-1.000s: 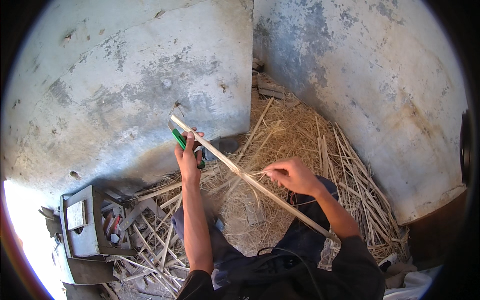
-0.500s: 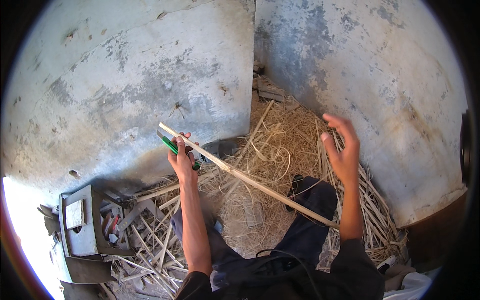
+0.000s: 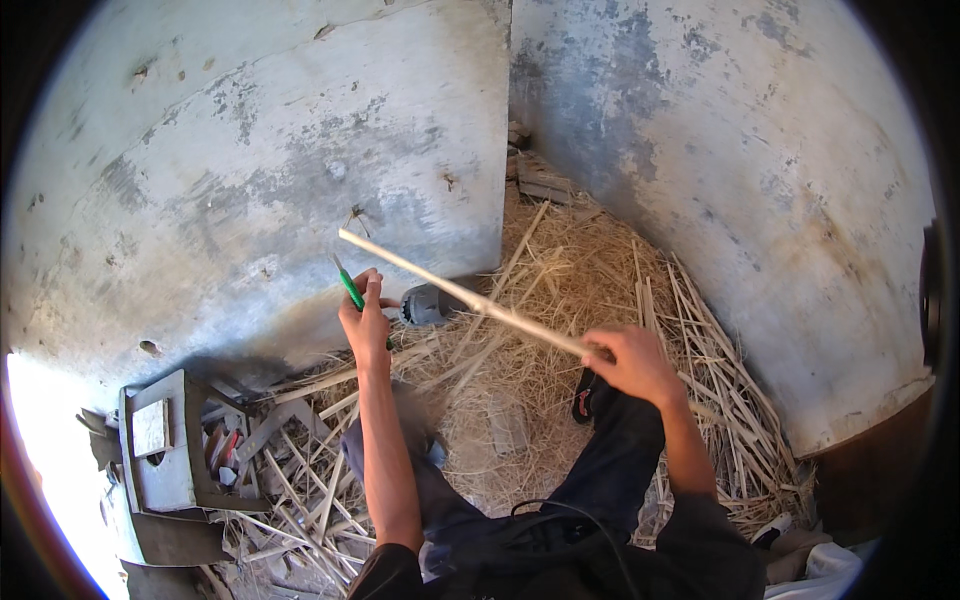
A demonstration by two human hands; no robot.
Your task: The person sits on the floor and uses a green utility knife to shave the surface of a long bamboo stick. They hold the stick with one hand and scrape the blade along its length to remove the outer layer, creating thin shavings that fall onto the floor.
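Probably light, stiff and splintery, our pale stick (image 3: 420, 272) slants over the shavings (image 3: 555, 275), best held, we judge, where our right hand (image 3: 632, 362) grips it beyond the knot (image 3: 483, 304), our left hand (image 3: 368, 322) wrapped round a green cutter (image 3: 350, 289).

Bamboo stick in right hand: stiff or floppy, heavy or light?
Likely stiff: the bamboo stick juts from the right hand without obvious sag. Probably light: one hand seems to hold it. May roll unevenly over its bulging node.
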